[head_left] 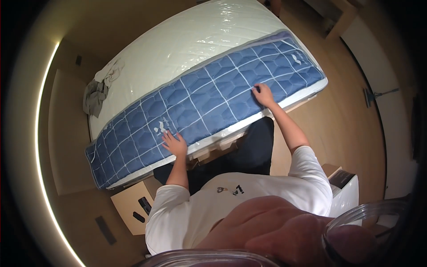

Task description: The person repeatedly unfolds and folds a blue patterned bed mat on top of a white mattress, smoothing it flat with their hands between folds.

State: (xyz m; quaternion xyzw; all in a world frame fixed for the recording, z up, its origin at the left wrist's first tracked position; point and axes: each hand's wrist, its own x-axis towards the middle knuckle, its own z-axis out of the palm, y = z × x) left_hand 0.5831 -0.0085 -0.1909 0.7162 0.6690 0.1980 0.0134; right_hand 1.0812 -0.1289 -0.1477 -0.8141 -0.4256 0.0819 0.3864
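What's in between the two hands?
Just a stretch of the blue checked quilted pad lies between the left hand and the right hand, in the head view.

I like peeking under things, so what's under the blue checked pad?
A white mattress lies under the blue pad, showing past its far and near edges. The part beneath is covered, so I can't tell if anything else is there.

Pale script (pixel 167 124) on the blue quilted pad (pixel 209 95) is too small to read.

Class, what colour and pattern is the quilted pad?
The quilted pad is blue with white grid lines; it shows best in the head view.
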